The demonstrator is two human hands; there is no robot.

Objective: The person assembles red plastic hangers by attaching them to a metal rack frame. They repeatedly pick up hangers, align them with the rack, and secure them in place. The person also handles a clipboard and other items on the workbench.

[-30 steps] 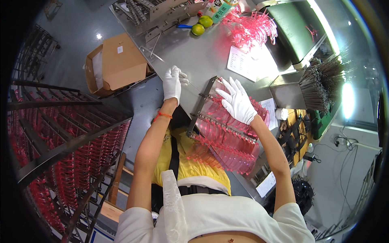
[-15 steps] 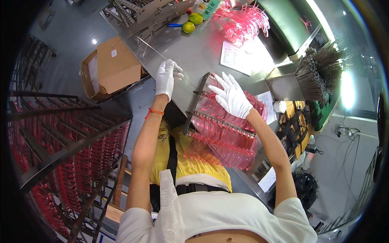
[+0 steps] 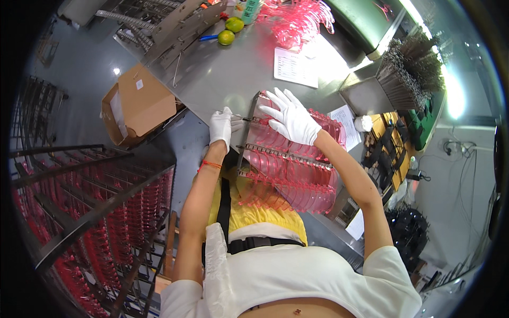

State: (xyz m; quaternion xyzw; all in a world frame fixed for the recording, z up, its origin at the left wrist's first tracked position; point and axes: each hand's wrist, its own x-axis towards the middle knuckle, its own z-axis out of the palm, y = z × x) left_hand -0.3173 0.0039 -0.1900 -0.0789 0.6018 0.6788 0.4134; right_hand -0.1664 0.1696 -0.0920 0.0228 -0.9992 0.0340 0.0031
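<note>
A metal rack sits at the table's near edge, filled with rows of curved, see-through pink plastic pieces. At its left end my white-gloved left hand pinches a thin metal rod. Only a short stretch of the rod shows between the fingers and the rack's end plate; how far it reaches inside is hidden. My right hand, gloved in white too, lies across the rack's far row with its fingers stretched out and apart. The pink pieces under its palm are covered.
A bin of thin metal rods stands at the right. Farther back are a printed sheet, a pink plastic heap and two green fruits. A cardboard box and a dark shelf rack with pink pieces flank me left.
My left hand has come nearer and closer to the rack, and much less of the rod shows outside the end plate. My right hand stays spread on the rack. The whole view has shifted slightly.
</note>
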